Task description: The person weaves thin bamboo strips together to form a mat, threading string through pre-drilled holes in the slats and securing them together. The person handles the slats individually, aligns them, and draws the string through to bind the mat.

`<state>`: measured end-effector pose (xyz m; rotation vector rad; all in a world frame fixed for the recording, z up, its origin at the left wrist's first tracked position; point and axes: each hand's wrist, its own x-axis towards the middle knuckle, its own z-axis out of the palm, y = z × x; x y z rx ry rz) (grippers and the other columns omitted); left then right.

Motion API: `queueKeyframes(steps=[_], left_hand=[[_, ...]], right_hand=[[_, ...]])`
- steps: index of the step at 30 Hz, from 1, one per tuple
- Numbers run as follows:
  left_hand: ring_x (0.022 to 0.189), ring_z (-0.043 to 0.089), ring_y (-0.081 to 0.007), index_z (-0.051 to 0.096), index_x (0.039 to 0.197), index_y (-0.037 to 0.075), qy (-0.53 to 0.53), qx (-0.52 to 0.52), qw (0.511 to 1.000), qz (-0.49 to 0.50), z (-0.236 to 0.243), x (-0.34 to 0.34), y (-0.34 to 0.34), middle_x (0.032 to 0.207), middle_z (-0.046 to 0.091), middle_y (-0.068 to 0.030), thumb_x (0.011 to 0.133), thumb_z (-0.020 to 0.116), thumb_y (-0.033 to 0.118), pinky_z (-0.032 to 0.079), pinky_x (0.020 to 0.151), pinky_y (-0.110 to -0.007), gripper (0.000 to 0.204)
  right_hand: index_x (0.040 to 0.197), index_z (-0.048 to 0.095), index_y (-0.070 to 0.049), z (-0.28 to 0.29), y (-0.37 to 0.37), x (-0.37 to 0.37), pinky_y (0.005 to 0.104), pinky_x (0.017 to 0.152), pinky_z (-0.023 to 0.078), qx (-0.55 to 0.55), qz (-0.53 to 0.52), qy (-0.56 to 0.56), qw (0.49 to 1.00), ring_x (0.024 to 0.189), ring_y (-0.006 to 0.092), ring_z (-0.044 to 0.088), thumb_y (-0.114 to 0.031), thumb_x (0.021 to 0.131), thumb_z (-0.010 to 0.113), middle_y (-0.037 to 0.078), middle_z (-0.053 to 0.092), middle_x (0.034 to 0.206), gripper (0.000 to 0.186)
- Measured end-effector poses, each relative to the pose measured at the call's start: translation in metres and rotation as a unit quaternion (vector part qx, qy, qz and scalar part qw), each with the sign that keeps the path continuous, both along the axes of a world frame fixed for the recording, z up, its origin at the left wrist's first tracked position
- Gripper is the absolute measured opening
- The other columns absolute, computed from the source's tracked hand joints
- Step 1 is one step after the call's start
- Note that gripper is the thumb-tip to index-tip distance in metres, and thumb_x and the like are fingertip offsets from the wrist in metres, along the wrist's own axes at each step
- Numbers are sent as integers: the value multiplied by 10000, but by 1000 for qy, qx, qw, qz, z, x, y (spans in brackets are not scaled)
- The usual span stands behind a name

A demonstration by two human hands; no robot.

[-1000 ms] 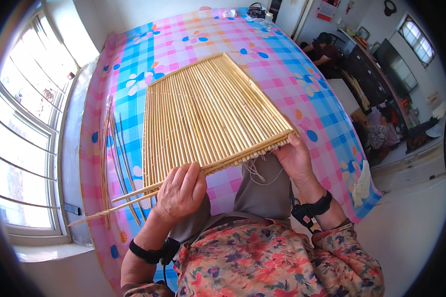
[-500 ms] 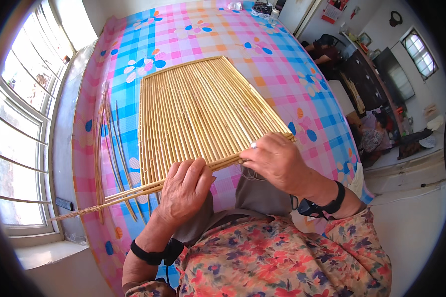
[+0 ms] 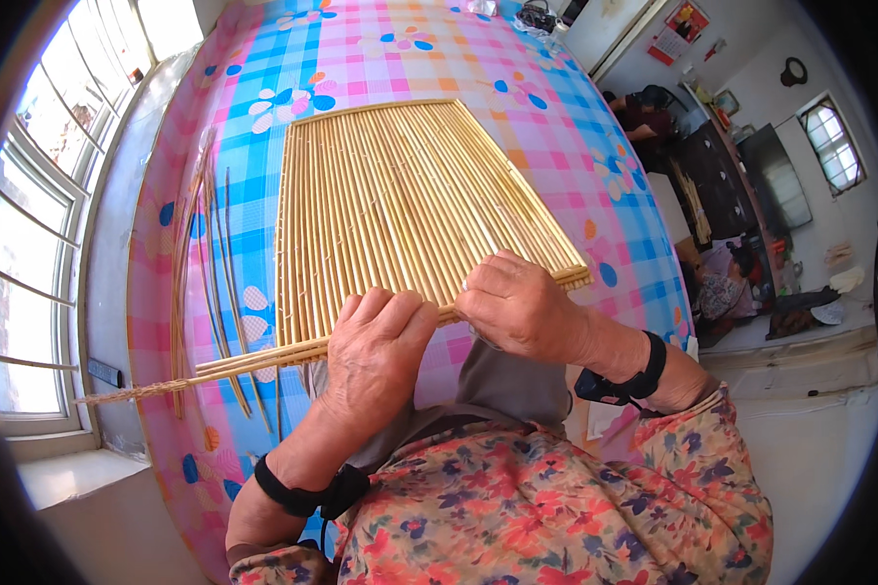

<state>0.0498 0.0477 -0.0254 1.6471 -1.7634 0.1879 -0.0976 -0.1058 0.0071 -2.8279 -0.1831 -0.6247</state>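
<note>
A flat panel of straight yellow plant stalks (image 3: 400, 214), bound side by side, lies in front of me with its near edge over my lap. My left hand (image 3: 376, 351) is closed over the stalks along that near edge. Close beside it on the right, my right hand (image 3: 517, 304) is wrapped round the same edge, its fingertips partly hidden. A few stalks run together along this edge, and one ends at the left in a thin frayed tip (image 3: 132, 392), past the panel's corner.
Several loose thin stalks (image 3: 217, 283) lie left of the panel on a pink and blue checked cloth (image 3: 263, 58). A barred window (image 3: 44, 224) is at the left. Two people (image 3: 644, 112) are farther off at the right, near dark cabinets (image 3: 717, 175).
My right hand has slid left along the near edge and is now close to my left hand. The thin thread seen under it earlier no longer shows.
</note>
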Motion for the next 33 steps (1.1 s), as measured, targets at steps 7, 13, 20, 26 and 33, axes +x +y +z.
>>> queueKeyframes(steps=[7, 13, 20, 26, 33], left_hand=[[818, 512, -231, 604, 925, 87, 24, 18, 999, -12, 2, 5, 3, 869, 516, -27, 701, 600, 112, 402, 726, -359, 225], [821, 520, -241, 602, 882, 91, 27, -15, 999, 8, -13, 6, -3, 852, 521, -39, 722, 596, 105, 408, 726, -368, 161], [792, 553, -241, 626, 841, 67, 41, -30, 999, 8, -4, 0, -7, 843, 573, -39, 725, 671, 47, 437, 720, -371, 126], [816, 501, -255, 573, 843, 73, 29, -21, 998, 47, -19, 4, -3, 806, 482, -63, 725, 578, 78, 398, 717, -376, 118], [802, 546, -245, 627, 861, 74, 37, -17, 997, 60, -11, 4, -1, 854, 568, -40, 735, 698, 74, 427, 730, -379, 145]], right_hand=[[834, 578, -28, 11, 14, 15, 363, 659, 458, 107, 30, -26, 993, 747, 257, 563, -57, 806, 640, 86, 532, 799, 73], [931, 591, -32, 64, 11, 31, 272, 604, 494, 494, -12, 30, 869, 686, 142, 607, -115, 935, 619, 49, 614, 800, 88], [1010, 599, -81, 236, -1, 25, 201, 481, 356, 302, -110, -40, 946, 532, 37, 447, -182, 957, 570, -29, 513, 702, 118], [1139, 632, -93, 171, -52, 49, 250, 543, 382, 181, -104, 201, 957, 600, 66, 437, -193, 900, 660, -16, 500, 732, 261], [980, 672, -96, 42, -32, 24, 367, 613, 493, -5, 23, 236, 971, 723, 270, 611, -181, 817, 709, 91, 567, 782, 188]])
